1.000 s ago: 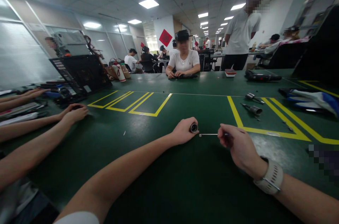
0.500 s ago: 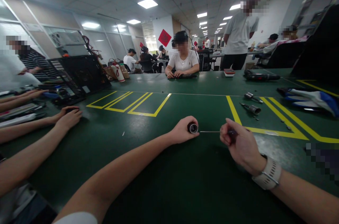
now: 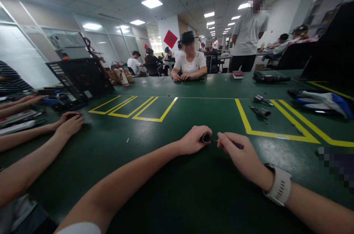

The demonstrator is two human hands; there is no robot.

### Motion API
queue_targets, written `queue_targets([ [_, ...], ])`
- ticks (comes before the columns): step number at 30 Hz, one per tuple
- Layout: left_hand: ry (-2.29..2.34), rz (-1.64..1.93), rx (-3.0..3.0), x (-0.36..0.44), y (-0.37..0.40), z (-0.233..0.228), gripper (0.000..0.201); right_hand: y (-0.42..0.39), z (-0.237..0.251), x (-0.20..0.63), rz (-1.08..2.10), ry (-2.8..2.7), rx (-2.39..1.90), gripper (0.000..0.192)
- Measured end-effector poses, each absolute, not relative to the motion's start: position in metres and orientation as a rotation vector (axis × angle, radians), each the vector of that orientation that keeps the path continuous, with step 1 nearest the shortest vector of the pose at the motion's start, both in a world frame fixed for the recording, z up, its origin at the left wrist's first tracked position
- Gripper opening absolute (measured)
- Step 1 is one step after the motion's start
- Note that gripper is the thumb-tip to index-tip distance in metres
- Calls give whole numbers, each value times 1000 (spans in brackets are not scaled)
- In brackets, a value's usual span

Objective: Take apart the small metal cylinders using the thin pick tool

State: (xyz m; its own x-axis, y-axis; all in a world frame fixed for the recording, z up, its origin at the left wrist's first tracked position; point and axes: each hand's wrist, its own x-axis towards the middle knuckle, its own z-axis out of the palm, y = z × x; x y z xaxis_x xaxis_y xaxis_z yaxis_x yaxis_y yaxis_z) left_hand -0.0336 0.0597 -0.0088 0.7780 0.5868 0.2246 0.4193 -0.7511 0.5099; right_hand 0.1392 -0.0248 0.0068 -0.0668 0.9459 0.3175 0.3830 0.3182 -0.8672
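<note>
Fingers [image 3: 197, 135] curled around black cylinder [image 3: 205, 138], thin rod [image 3: 214, 140] entering its open end

Red diamond sign [image 3: 170, 38]: far, on the white wall; it carries a dark character too small to read.
Yellow floor-style lines [image 3: 138, 108]: painted boxes on the green table [image 3: 166, 175], left and right of centre; no lettering.
Dark panel [image 3: 80, 77]: far left, pale labels, unreadable.
Other readable text: none.
</note>
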Motion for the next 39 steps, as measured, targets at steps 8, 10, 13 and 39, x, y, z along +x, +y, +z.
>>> queue_targets([
  [8, 820, 541, 2497, -35, 59, -9, 15, -15, 2, 144, 1256, -1102, -1095, 34],
  [10, 819, 546, 2488, -35, 60, -9, 16, -11, 1, 145, 1375, -941, -1047, 32],
  [13, 815, 542, 2464, -35, 60, -10, 17, -10, 1, 145, 1424, -862, -1025, 30],
  [39, 825, 446, 2512, -20, 59, -7, 21, -1, 9, 161, 1260, -1068, -1090, 34],
])
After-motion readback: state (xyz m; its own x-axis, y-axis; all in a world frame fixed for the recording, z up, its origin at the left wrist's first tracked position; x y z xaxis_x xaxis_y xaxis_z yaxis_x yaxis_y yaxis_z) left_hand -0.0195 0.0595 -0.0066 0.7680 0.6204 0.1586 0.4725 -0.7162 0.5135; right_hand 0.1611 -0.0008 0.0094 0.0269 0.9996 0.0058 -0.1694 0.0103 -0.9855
